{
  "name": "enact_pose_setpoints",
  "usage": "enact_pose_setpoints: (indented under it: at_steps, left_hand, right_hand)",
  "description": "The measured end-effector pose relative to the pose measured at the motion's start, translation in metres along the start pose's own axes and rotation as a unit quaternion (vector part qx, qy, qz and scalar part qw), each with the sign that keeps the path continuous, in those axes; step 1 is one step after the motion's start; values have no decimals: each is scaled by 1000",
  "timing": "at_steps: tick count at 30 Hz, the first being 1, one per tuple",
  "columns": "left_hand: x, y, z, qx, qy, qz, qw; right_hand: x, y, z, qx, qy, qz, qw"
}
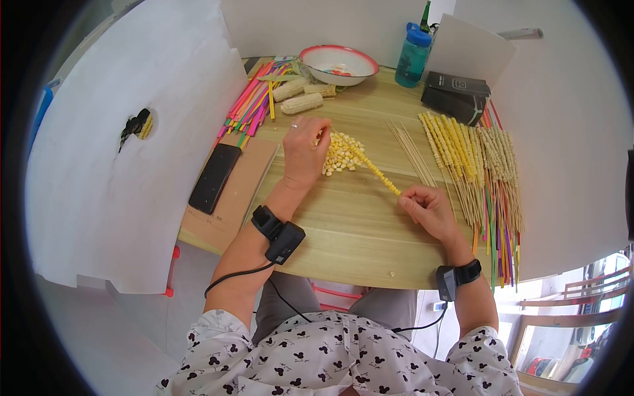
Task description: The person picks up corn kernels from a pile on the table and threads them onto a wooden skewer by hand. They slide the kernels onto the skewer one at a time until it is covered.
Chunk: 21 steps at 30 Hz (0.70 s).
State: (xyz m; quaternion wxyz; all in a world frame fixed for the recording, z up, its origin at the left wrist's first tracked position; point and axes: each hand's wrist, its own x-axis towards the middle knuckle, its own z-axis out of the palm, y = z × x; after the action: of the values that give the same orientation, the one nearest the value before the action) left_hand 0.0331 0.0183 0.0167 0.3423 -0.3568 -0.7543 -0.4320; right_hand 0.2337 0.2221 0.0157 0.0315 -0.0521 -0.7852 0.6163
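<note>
A thin skewer threaded with yellow corn kernels (375, 169) slants across the middle of the table between my two hands. My left hand (306, 150), wearing a ring, is closed with its fingertips pinched at the far end of the skewer. At the near end, the thumb and fingers of my right hand (428, 210) are pinched round it. A pile of loose corn kernels (340, 156) lies beneath the skewer, beside my left fingers. Several bare sticks (411, 153) lie on the wood just beyond my right hand.
Rows of kernel-covered skewers (456, 148) lie at the right. Stripped corncobs (302, 103), colourful strips (254, 105) and a red-rimmed basin (339, 64) are at the back. A black phone (215, 178) rests on cardboard (247, 188) at left. A blue bottle (413, 56) stands near a black box (454, 99).
</note>
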Motion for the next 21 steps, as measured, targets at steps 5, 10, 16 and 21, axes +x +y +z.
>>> enact_pose_setpoints:
  at_steps: [5,10,16,21]
  left_hand:
    - [-1,3,0,-14,-1,-4,1000]
    - [-3,11,1,-61,-19,-57,996]
    - [-9,19,7,-64,-56,-26,996]
    - [-15,30,10,-68,-82,-16,994]
  right_hand:
    - [0,-2,0,7,4,1,1000]
    - [-1,-2,-1,-17,6,6,1000]
    - [-1,-6,0,-3,14,14,1000]
    - [0,-2,-1,-2,18,0,1000]
